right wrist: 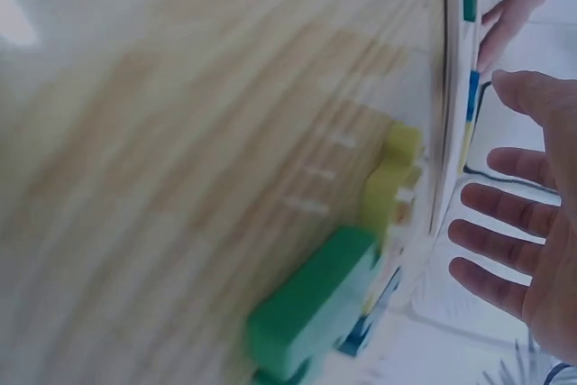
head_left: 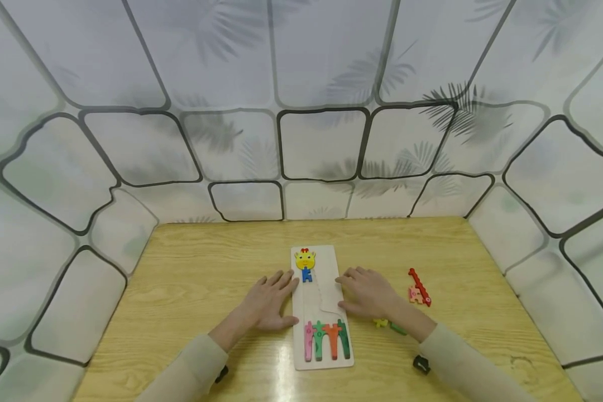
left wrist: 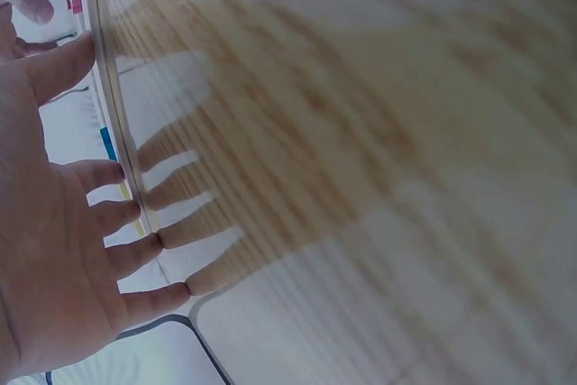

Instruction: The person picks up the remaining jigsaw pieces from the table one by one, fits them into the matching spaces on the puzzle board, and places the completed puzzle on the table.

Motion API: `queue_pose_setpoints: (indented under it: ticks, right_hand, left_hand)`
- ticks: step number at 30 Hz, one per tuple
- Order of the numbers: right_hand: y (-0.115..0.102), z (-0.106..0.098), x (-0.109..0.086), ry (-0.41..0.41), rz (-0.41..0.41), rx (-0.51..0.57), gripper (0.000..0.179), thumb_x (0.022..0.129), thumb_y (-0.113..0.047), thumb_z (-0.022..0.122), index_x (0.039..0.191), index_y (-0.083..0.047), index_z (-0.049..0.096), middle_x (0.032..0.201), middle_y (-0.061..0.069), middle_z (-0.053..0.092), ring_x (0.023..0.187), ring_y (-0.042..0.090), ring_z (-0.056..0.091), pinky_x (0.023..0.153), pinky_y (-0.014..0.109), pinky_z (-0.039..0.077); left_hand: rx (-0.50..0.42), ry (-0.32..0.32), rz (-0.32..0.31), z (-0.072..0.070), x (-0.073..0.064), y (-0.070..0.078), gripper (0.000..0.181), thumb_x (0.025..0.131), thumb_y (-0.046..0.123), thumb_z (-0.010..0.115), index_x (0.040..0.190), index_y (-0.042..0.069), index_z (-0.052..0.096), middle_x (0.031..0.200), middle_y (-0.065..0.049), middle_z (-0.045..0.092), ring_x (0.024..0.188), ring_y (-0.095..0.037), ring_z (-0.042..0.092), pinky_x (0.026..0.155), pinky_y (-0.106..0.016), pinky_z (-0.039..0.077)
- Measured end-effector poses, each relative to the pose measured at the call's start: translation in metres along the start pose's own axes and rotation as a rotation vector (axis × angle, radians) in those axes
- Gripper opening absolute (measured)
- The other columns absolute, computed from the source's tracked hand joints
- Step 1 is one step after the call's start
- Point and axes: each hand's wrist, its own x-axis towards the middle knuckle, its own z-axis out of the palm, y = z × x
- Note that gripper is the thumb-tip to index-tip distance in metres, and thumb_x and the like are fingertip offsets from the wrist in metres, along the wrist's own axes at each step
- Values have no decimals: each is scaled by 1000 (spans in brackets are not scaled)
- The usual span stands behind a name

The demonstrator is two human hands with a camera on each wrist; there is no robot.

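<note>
A pale giraffe puzzle board (head_left: 326,290) lies lengthwise between the hands. Its far end holds a yellow giraffe head (head_left: 305,260) above a blue piece (head_left: 307,274). Pink (head_left: 309,341), green (head_left: 319,343), orange (head_left: 334,341) and dark green (head_left: 344,340) leg pieces sit in a row at its near end. My left hand (head_left: 272,302) lies with spread fingers along the board's left edge; in the left wrist view its fingertips (left wrist: 117,175) meet that edge. At the right edge is my right hand (head_left: 369,293), fingers extended, gripping nothing; whether it touches the board is unclear.
Right of the board lie a red strip piece (head_left: 421,287) and a pink piece (head_left: 415,295). A yellow piece (head_left: 381,322) and a green piece (head_left: 398,329) are partly under the right forearm. Small black objects (head_left: 421,364) lie near both sleeves. Patterned walls (head_left: 321,145) enclose the wooden table (head_left: 221,251).
</note>
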Motion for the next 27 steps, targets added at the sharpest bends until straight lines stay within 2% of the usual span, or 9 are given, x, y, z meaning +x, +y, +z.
queue_pose_setpoints:
  ticks: [8, 20, 27]
  right_hand:
    - [14, 8, -15, 49, -20, 1, 55, 95, -52, 72, 136, -16, 68, 130, 8, 71, 118, 28, 68, 96, 48, 60]
    - [29, 2, -32, 122, -48, -8, 56, 94, -52, 74, 135, -14, 69, 127, 7, 71, 114, 27, 68, 93, 48, 61]
    - [41, 2, -44, 199, -71, -13, 54, 92, -51, 76, 131, -13, 71, 121, 6, 73, 109, 26, 70, 90, 47, 62]
  left_hand:
    - [7, -5, 2, 0, 0, 0, 95, 94, 72, 56, 167, 14, 33, 175, -13, 30, 159, -40, 36, 124, -63, 39]
    - [9, 14, 4, 3, 2, -1, 96, 93, 73, 56, 166, 15, 34, 175, -13, 31, 159, -40, 37, 123, -63, 39]
    - [17, 7, -1, 3, 1, -2, 96, 93, 73, 55, 166, 15, 34, 175, -12, 31, 159, -39, 36, 123, -63, 39]
